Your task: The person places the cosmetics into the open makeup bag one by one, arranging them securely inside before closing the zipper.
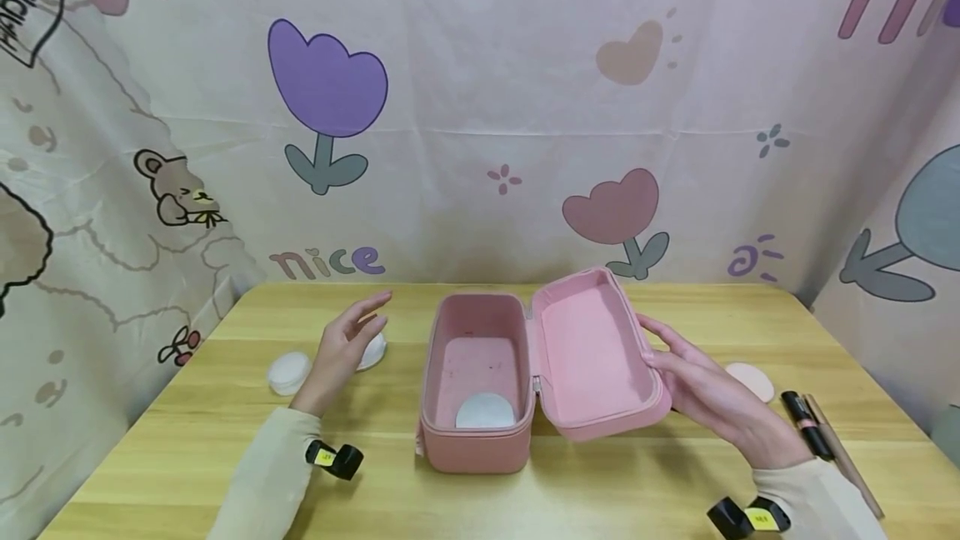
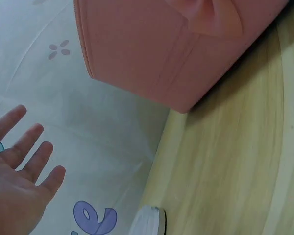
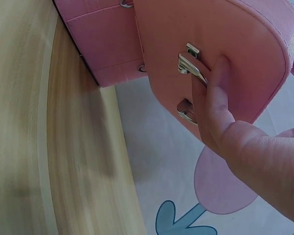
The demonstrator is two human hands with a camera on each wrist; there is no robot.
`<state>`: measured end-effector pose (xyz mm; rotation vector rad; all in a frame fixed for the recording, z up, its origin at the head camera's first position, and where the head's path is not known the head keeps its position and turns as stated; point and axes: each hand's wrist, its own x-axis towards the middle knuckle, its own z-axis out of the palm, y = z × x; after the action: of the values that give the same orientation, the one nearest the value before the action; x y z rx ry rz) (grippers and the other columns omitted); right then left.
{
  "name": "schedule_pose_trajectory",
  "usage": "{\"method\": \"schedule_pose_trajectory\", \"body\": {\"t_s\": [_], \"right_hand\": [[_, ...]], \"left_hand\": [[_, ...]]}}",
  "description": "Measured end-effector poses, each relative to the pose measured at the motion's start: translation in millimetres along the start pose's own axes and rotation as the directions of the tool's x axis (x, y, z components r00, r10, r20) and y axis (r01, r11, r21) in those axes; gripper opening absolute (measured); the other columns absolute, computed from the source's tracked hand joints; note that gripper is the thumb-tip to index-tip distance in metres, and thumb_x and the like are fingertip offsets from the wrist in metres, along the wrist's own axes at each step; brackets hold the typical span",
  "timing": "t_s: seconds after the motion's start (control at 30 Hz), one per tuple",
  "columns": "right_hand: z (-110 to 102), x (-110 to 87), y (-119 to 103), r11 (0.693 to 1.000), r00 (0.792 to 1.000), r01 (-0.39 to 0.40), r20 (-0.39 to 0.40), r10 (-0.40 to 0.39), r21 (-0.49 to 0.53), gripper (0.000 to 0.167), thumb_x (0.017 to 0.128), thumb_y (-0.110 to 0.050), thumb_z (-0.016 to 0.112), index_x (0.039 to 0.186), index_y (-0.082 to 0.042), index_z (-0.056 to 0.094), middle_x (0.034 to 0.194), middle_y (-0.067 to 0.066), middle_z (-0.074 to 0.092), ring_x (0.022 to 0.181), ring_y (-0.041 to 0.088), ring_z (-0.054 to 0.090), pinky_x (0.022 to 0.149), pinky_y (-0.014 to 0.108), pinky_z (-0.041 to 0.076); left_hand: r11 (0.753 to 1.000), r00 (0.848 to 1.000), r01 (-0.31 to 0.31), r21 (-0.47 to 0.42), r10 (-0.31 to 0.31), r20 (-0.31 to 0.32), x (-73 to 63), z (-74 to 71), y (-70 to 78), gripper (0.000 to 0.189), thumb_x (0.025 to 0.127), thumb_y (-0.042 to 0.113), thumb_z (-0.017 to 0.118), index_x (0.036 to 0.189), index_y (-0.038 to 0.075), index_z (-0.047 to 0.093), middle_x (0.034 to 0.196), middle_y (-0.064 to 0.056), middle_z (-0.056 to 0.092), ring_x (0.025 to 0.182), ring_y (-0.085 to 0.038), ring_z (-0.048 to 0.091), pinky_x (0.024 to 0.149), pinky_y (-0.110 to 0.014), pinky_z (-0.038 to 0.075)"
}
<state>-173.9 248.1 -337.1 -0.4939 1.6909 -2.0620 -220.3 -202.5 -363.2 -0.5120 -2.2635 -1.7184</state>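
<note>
A pink cosmetic case (image 1: 480,450) stands on the table with its lid (image 1: 596,348) swung out to the right. Inside, toward the near end, lies a white round item (image 1: 485,412). My right hand (image 1: 705,390) grips the lid's right edge, thumb on the inner side. In the right wrist view, its fingers lie against the lid's outside (image 3: 186,24) by the metal handle fittings (image 3: 188,63). My left hand (image 1: 341,352) is held left of the case, fingers extended and holding nothing. It partly hides a white round item (image 1: 373,352).
Another white round container (image 1: 288,372) sits at the left of the wooden table (image 1: 390,507). Right of the case lie a pale disc (image 1: 750,382), a black tube (image 1: 807,423) and a brown stick (image 1: 843,457). A printed curtain (image 1: 465,90) hangs behind the table.
</note>
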Motion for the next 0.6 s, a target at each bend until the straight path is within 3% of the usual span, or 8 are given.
{"method": "schedule_pose_trajectory", "body": {"t_s": [0.2,0.37,0.5,0.6], "right_hand": [[-1,0.3,0,1.000,1.000,-0.002,-0.002,0.002,-0.001,0.065,0.103,-0.012,0.039,0.152,-0.009,-0.003,0.133,0.005,0.046,0.116,0.022,0.055,0.094,0.039,0.047],[-1,0.7,0,1.000,1.000,-0.005,-0.009,0.005,-0.007,0.068,0.103,-0.013,0.039,0.152,-0.007,-0.007,0.133,0.006,0.046,0.115,0.023,0.056,0.093,0.039,0.048],[0,0.5,0,1.000,1.000,-0.011,-0.011,0.011,0.000,0.069,0.102,-0.013,0.039,0.152,-0.007,-0.008,0.133,0.006,0.045,0.116,0.023,0.055,0.095,0.039,0.047],[1,0.7,-1,1.000,1.000,-0.015,-0.008,0.015,-0.002,0.069,0.102,-0.013,0.039,0.152,-0.007,-0.008,0.133,0.006,0.045,0.116,0.023,0.055,0.095,0.039,0.047]], "left_hand": [[1.000,1.000,0.021,0.002,-0.021,-0.022,0.2,-0.1,-6.3,0.042,0.098,0.012,0.053,0.135,-0.006,0.048,0.143,-0.021,0.044,0.133,-0.030,0.036,0.112,-0.048,0.022],[0.999,0.999,0.037,0.032,-0.036,-0.030,-1.1,-2.1,-14.0,0.041,0.097,0.013,0.054,0.134,-0.006,0.050,0.143,-0.021,0.044,0.134,-0.031,0.035,0.112,-0.049,0.021],[0.996,0.997,0.080,0.045,-0.079,-0.018,-1.8,-4.4,-19.9,0.044,0.098,0.017,0.054,0.136,-0.005,0.048,0.145,-0.022,0.041,0.136,-0.032,0.032,0.112,-0.050,0.021],[0.991,0.991,0.136,0.002,-0.136,-0.007,-1.6,-6.6,-22.2,0.048,0.099,0.021,0.052,0.139,-0.004,0.044,0.149,-0.020,0.037,0.138,-0.035,0.029,0.112,-0.051,0.020]]}}
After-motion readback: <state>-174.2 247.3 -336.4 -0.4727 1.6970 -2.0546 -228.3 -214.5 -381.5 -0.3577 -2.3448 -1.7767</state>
